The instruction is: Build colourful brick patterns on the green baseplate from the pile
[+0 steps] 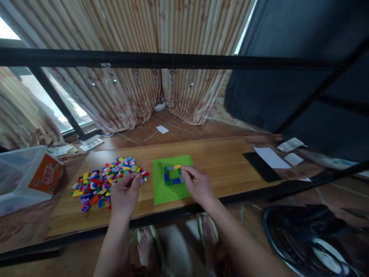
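Observation:
A green baseplate [158, 194] lies on the wooden board, bearing a square ring of toy building bricks [166, 177] in blue, green, grey and yellow. At the ring's far right corner, beside a yellow brick [177, 167], my right hand [198, 186] has its fingers closed; they hide whatever is between them. To the left of the plate, my left hand [125, 194] hovers with thumb and forefinger pinched. A small purple bit shows by its fingertips, too small to tell if it is held. Behind and left of that hand spreads a pile of loose bricks [95, 181] in many colours.
The wooden board [219, 161] rests inside a black metal frame [184, 61] whose bar crosses in front. A clear plastic bin [23, 196] with an orange packet stands at left. On the right are a black slab [261, 167] and white paper [272, 157].

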Demonstrator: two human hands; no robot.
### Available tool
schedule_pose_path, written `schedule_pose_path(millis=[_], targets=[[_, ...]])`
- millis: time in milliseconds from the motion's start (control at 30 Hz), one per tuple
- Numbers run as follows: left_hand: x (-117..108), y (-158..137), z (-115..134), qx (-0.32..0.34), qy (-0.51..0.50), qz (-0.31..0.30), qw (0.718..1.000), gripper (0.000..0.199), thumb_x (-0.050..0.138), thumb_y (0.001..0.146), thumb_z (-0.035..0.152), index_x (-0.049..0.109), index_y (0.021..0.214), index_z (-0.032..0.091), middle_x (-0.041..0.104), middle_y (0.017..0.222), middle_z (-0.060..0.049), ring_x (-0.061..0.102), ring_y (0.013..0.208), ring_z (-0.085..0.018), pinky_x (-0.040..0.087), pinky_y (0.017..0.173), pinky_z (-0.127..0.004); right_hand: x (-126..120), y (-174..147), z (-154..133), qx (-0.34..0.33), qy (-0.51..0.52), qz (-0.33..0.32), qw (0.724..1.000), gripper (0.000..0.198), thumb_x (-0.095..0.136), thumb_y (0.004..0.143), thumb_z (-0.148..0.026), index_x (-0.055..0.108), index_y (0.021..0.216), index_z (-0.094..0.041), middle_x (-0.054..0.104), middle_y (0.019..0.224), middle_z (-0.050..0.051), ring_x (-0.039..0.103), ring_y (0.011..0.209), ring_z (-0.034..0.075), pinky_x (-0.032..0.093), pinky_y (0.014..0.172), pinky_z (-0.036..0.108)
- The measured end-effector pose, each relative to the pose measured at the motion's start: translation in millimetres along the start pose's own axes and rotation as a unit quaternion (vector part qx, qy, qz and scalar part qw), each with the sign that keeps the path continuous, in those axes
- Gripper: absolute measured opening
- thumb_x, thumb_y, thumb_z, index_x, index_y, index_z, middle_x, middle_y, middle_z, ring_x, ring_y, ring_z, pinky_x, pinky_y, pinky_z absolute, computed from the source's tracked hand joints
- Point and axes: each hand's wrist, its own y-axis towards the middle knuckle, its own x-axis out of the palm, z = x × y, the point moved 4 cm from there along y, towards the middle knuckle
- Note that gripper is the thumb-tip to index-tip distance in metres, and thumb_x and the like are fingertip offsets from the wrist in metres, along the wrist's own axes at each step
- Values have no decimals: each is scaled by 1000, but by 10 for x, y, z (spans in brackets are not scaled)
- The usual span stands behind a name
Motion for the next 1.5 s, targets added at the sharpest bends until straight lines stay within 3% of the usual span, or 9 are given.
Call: schedule_pose_path(millis=[67, 167, 267, 400, 500, 633, 933, 1233, 1500], targets=[[159, -86, 39, 25, 38, -54, 998, 25, 58, 76, 39, 70, 82, 18, 68, 70, 0, 60, 65, -15, 44, 62, -23, -349, 42, 298, 77, -9, 57, 995, 26, 48, 89, -31, 70, 90, -18, 72, 90, 8, 65, 81, 17, 49, 74, 30], [361, -198, 91, 45, 94, -113, 988, 27, 51, 79, 41, 68, 79, 19, 69, 70, -1, 61, 65, -17, 43, 60, -24, -921, 0, 670, 135, -62, 120, 982, 33, 48, 86, -36, 69, 96, -12, 70, 94, 13, 64, 84, 21, 49, 77, 33], [444, -227, 122, 44, 165, -130, 977, 27, 48, 79, 40, 67, 78, 20, 70, 73, -3, 64, 69, -20, 44, 62, -26, -1540, -108, 1006, 182, -177, 127, 959, 42, 47, 84, -38, 64, 110, -11, 68, 98, 14, 62, 84, 24, 48, 78, 38], [398, -219, 71, 31, 254, -139, 957, 29, 42, 80, 38, 65, 77, 20, 71, 76, -5, 66, 73, -21, 44, 63, -26, -2315, -200, 1500, 328, -374, 137, 857, 66, 50, 81, -51, 49, 129, -6, 56, 120, 25, 49, 115, 39, 40, 92, 52], [332, -249, -29, 37, 323, -124, 937, 31, 39, 83, 39, 64, 80, 20, 70, 78, -6, 67, 78, -23, 44, 63, -26, -2580, -127, 1836, 413, -392, 62, 820, 90, 53, 73, -67, 39, 137, -6, 47, 131, 28, 37, 126, 44, 35, 96, 56], [332, -281, -147, 24, 386, -107, 916, 39, 33, 88, 40, 63, 95, 18, 70, 84, -10, 68, 83, -25, 45, 63, -27, -2647, 2, 2095, 461, -381, -21, 801, 103, 57, 61, -78, 43, 133, -6, 44, 134, 27, 34, 128, 45, 32, 99, 56], [448, -238, -136, -61, 490, -95, 864, 54, 21, 93, 45, 61, 109, 14, 66, 105, -18, 65, 92, -31, 43, 60, -32, -2711, 65, 2265, 460, -396, -60, 792, 101, 65, 58, -72, 43, 133, -10, 43, 133, 25, 37, 127, 42, 34, 98, 51], [491, -275, -83, -58, 504, -77, 859, 56, 17, 95, 48, 59, 112, 15, 63, 113, -17, 63, 93, -29, 45, 63, -33, -2707, 64, 2198, 454, -394, -57, 797, 91, 67, 60, -68, 46, 130, -14, 45, 130, 22, 39, 124, 42, 37, 95, 49], [501, -275, -124, -77, 523, -81, 845, 60, 9, 95, 49, 58, 108, 17, 63, 112, -14, 62, 97, -28, 41, 60, -30, -2425, 16, 1994, 435, -400, -39, 806, 86, 68, 61, -63, 49, 128, -13, 44, 131, 21, 39, 124, 40, 37, 96, 49]])
